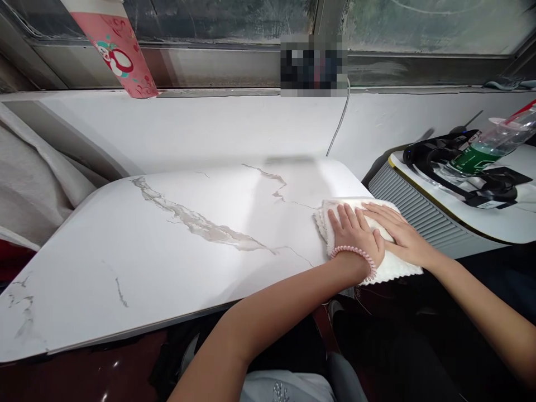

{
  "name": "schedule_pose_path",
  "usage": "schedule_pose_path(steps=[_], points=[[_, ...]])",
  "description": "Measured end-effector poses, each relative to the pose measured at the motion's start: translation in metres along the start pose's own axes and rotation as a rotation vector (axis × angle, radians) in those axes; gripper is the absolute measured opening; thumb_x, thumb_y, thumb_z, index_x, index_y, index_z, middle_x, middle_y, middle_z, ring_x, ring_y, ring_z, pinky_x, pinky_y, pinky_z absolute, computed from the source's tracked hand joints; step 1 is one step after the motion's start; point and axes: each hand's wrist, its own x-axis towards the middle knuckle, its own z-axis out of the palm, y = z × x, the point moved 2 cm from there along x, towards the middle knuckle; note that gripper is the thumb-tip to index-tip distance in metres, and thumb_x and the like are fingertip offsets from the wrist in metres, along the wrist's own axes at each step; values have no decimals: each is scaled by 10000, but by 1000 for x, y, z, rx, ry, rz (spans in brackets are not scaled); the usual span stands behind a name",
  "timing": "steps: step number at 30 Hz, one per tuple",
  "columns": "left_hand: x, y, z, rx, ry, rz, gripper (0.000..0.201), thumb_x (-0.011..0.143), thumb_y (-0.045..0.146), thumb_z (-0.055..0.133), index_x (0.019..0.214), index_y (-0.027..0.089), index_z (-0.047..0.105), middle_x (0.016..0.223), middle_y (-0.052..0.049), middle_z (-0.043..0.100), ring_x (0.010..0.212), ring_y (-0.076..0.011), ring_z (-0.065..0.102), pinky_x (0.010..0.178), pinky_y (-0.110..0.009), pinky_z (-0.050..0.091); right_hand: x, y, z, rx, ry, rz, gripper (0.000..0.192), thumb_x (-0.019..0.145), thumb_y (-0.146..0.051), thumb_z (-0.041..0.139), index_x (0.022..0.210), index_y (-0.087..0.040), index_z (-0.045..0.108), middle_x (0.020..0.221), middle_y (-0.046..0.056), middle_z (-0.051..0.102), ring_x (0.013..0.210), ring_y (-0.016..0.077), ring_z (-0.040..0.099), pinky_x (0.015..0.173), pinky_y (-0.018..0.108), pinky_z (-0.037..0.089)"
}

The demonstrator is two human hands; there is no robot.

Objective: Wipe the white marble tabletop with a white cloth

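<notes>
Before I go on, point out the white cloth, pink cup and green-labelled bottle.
White cloth (393,269), head view: uncovered lower area.
Pink cup (121,58), head view: printed side.
Green-labelled bottle (474,159), head view: label.

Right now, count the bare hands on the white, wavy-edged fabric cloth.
2: on the cloth, the left hand, with a pink beaded bracelet at its wrist, and, just to its right, the right hand. No others show.

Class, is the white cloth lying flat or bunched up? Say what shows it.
Largely flat: the white cloth lies spread under the left hand and right hand, its scalloped edge extending beyond them.
</notes>
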Motion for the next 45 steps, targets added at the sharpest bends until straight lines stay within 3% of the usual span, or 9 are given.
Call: schedule_pose_path(steps=[6, 10, 17, 24, 29, 32, 39, 45], points=[[20, 7, 5, 10, 18, 14, 644, 997, 382, 158, 1525, 37, 290, 1590, -150, 314, 1494, -335, 186, 1219, -575, 130, 6, 27, -4, 76, -40, 33, 608, 942, -595, 452, 1502, -390, 331, 1550, 47, 405, 1425, 334, 369, 1157, 602, 307], [36, 3, 6, 3, 23, 17, 647, 998, 380, 160, 1523, 25, 285, 1590, -166, 306, 1492, -345, 193, 1218, -583, 130, 16, 43, 1, 85, -53, 68, 559, 966, -593, 373, 1494, -415, 332, 1558, 16, 392, 1444, 326, 336, 1183, 609, 244], [74, -12, 9, 11, 58, -19, 672, 1002, 429, 145, 1516, 30, 311, 1579, -158, 338, 1487, -330, 218, 1220, -558, 146, 55, 73, 9, 94, -83, 107, 545, 971, -577, 317, 1474, -377, 377, 1566, 14, 382, 1458, 297, 316, 1224, 548, 209], [128, -45, 8, -22, 75, -81, 731, 997, 504, 117, 1512, 24, 313, 1581, -171, 328, 1489, -315, 216, 1224, -538, 109, 121, 99, 24, 12, -102, 173, 544, 944, -591, 260, 1468, -477, 346, 1560, -73, 369, 1472, 244, 291, 1241, 540, 210], [167, -81, 5, -34, 58, -129, 730, 990, 504, 74, 1529, 61, 292, 1605, -128, 287, 1503, -273, 184, 1229, -520, 61, 176, 99, 36, -91, -74, 145, 590, 969, -522, 228, 1466, -273, 428, 1544, 49, 420, 1448, 295, 340, 1199, 572, 265], [184, -99, 3, -28, 59, -148, 725, 987, 501, 78, 1535, 72, 281, 1613, -113, 275, 1505, -259, 179, 1231, -509, 46, 202, 99, 42, -102, -28, 83, 567, 975, -495, 254, 1422, -230, 480, 1499, 81, 480, 1403, 306, 407, 1164, 552, 315], [212, -125, 0, -25, 86, -124, 698, 991, 480, 100, 1516, 83, 332, 1571, -105, 369, 1475, -251, 256, 1233, -495, 67, 234, 110, 54, -118, 35, 57, 539, 975, -445, 276, 1409, -211, 494, 1460, 99, 517, 1361, 294, 449, 1131, 513, 351], [215, -130, -3, -11, 106, -133, 674, 995, 462, 111, 1509, 97, 348, 1564, -92, 384, 1463, -239, 277, 1234, -474, 96, 244, 113, 59, -140, 69, 89, 519, 965, -429, 317, 1387, -206, 520, 1441, 106, 537, 1329, 302, 483, 1112, 505, 375]])
